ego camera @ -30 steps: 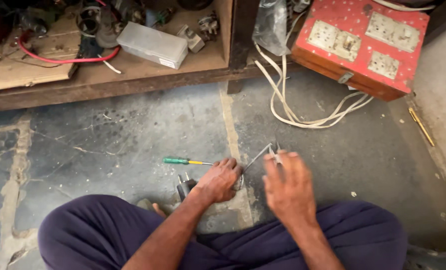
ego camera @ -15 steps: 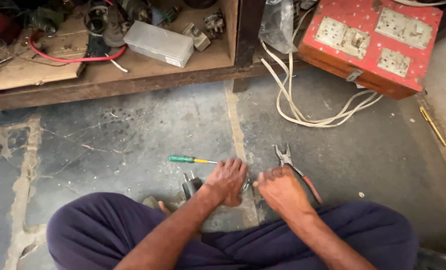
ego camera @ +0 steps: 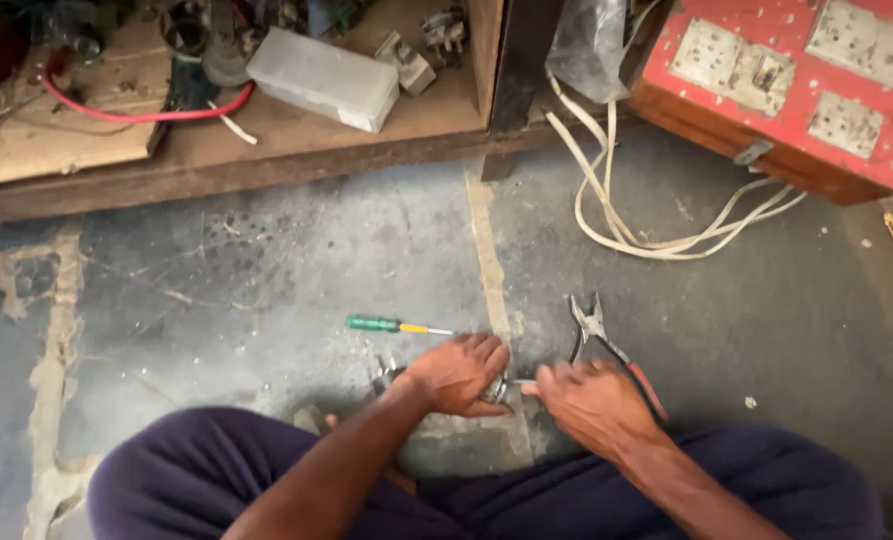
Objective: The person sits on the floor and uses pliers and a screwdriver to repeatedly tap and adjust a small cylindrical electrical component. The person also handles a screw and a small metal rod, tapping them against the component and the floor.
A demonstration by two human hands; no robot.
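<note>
Left hand [ego camera: 456, 375] clamped on small metal part [ego camera: 496, 390], probably stiff and slippery, right hand [ego camera: 591, 405] pinching its 3 o'clock end, pliers [ego camera: 596, 330] nearby.

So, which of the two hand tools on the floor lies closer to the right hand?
The pliers: they lie right beside the right hand. The green-handled screwdriver lies farther off, beyond the left hand.
</note>
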